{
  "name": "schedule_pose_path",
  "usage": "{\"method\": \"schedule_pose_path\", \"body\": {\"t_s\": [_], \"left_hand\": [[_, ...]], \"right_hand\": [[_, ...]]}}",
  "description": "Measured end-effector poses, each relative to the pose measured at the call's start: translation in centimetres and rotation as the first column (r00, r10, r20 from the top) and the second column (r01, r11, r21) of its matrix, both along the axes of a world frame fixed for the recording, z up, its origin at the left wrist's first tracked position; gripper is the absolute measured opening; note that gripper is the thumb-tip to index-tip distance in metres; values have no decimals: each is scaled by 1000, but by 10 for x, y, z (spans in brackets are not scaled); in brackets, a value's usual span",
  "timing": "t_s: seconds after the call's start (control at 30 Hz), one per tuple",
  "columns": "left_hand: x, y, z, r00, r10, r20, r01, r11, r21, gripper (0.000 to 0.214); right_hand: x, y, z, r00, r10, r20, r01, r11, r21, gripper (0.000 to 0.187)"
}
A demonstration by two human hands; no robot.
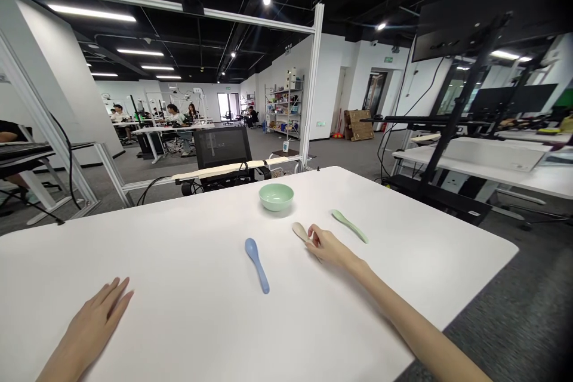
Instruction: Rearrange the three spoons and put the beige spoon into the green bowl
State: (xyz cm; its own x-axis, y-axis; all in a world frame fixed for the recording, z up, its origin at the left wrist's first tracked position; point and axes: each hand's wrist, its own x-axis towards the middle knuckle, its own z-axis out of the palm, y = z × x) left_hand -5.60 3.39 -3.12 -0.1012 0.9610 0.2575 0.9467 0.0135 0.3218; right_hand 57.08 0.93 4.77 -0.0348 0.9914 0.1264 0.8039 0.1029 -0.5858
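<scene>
My right hand (329,246) has its fingers closed on the handle of a beige plastic spoon (301,231), whose bowl sticks out to the left of my fingers. A pale green spoon (349,225) lies just beyond that hand, apart from it. Left of the hand lies a blue spoon (256,264). A mint-green bowl (276,197) stands farther back on the white table (156,239). I cannot see into the bowl from this angle. My left hand (92,322) rests flat on the tabletop near its front left, holding nothing.
A black mesh-backed office chair (222,149) stands beyond the table's far edge, inside a white aluminium frame (313,83). A white desk (474,161) with a black stand lies to the right. Several people sit at benches in the distance.
</scene>
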Motion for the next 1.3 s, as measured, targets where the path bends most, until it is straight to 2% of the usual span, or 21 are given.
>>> {"method": "schedule_pose_path", "body": {"t_s": [0.1, 0.23, 0.37, 0.47, 0.53, 0.63, 0.83, 1.03, 1.2, 1.3], "left_hand": [[-1, 1, -1, 1000, -4, -15, 3, 1000, -9, 86], [-3, 2, -3, 999, -11, -34, 11, 1000, -6, 85], [-3, 3, -5, 998, -8, -62, 9, 1000, 12, 87], [-2, 2, -4, 997, 0, -76, 0, 1000, -7, 87], [0, 1, -3, 996, 0, -86, 0, 1000, -4, 85], [4, -1, -2, 995, -2, -101, 5, 1000, 27, 82], [11, -6, 2, 994, -3, -111, 5, 1000, 10, 80], [11, -7, 2, 993, 2, -114, -1, 1000, 16, 80], [9, -6, -2, 992, 0, -127, 5, 999, 39, 78], [7, -4, -5, 992, -4, -130, 12, 998, 57, 77]], "right_hand": [[-1, -1, 9, 998, 4, -61, -2, 1000, 26, 12], [3, 13, 47, 999, 13, -49, -4, 986, 168, 15], [-1, 54, 90, 997, 58, -48, -48, 983, 176, 15], [-12, 98, 106, 995, 43, 94, -55, 990, 128, 16], [-20, 125, 108, 979, 24, 203, -39, 997, 70, 15], [-31, 154, 102, 960, 31, 277, -33, 999, 4, 21], [-42, 174, 89, 913, 30, 406, -24, 1000, -19, 24], [-46, 169, 90, 873, -16, 487, 16, 1000, 5, 15], [-33, 140, 92, 877, -84, 474, 29, 992, 123, 32], [-15, 111, 76, 901, -142, 409, 39, 967, 251, 40]]}}
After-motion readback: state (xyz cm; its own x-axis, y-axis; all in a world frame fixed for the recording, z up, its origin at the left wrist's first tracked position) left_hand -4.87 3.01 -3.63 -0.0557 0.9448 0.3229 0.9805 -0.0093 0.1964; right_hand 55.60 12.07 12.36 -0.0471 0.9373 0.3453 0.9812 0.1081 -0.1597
